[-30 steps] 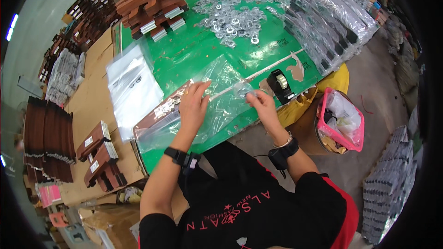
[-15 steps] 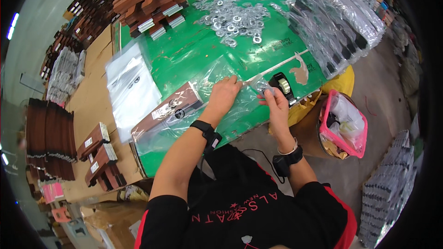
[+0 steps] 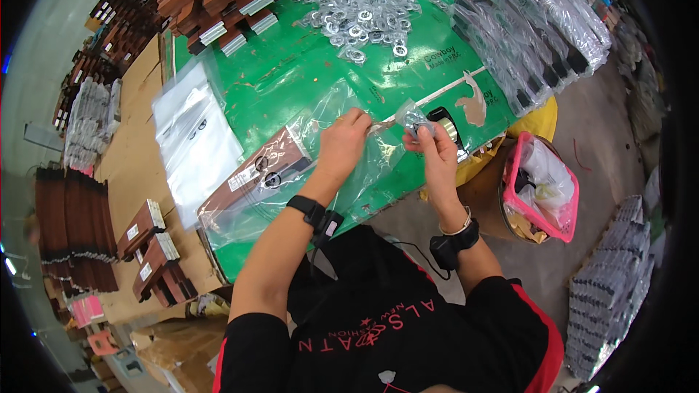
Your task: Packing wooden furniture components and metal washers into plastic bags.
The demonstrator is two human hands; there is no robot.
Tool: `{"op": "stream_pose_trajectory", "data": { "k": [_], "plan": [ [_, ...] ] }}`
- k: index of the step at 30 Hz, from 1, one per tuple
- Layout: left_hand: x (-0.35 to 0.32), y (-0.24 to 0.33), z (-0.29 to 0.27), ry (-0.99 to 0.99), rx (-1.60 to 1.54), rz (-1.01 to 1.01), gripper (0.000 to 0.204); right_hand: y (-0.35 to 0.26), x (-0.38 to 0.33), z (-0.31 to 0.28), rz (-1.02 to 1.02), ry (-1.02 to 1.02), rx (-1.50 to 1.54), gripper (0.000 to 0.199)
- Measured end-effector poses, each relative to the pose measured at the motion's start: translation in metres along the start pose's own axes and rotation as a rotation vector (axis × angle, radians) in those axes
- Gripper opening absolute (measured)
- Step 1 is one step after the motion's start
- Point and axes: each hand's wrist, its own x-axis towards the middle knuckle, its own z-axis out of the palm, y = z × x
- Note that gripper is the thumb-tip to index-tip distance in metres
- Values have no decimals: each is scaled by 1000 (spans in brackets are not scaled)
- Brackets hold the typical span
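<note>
A long clear plastic bag (image 3: 364, 167) lies across the near edge of the green table, with brown wood-look slats (image 3: 266, 167) inside its left part. My left hand (image 3: 344, 142) is closed on the bag's upper edge near its right end, fingertips pinched together. Just right of it, my right hand (image 3: 437, 156) grips a small clear packet (image 3: 416, 122) between thumb and fingers; a grey round part shows inside. Behind my right hand stands a black tape dispenser (image 3: 445, 127) with a roll of tape. A heap of similar small packets (image 3: 364, 22) covers the table farther back.
Flat clear bags (image 3: 193, 145) lie left of the slats. Brown slats (image 3: 218, 4) are stacked at the back left, and plastic-wrapped bundles (image 3: 528, 36) at the right. A pink-rimmed bin (image 3: 575, 211) stands beside the table's right edge. Cardboard (image 3: 135, 145) covers the surface at left.
The small packet has come up into plainer sight above my right fingers. My left hand has shifted slightly left, still on the bag's edge. The whole view has shifted a little.
</note>
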Motion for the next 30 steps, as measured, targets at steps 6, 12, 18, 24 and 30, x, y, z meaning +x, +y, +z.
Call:
{"op": "stream_pose_trajectory", "data": {
  "k": [6, 12, 18, 24, 30],
  "plan": [
    [-16, 7, -22, 293, -311, -111, 12, -24, 33, 35, 127, -96, 32, 31],
    [-20, 20, -34, 414, -376, -121, 18, -5, 93, 41, 260, -939, -588, 22],
    [-16, 36, -40, 433, -236, 117, 20, 45, 138, 59, 269, -1606, -498, 46],
    [-31, 42, -33, 342, -298, 59, 25, 18, 107, 93, 575, -1445, -135, 49],
    [-45, 58, -65, 342, -391, 49, 32, 3, 106, 87, 612, -1437, -142, 54]
  ]
}}
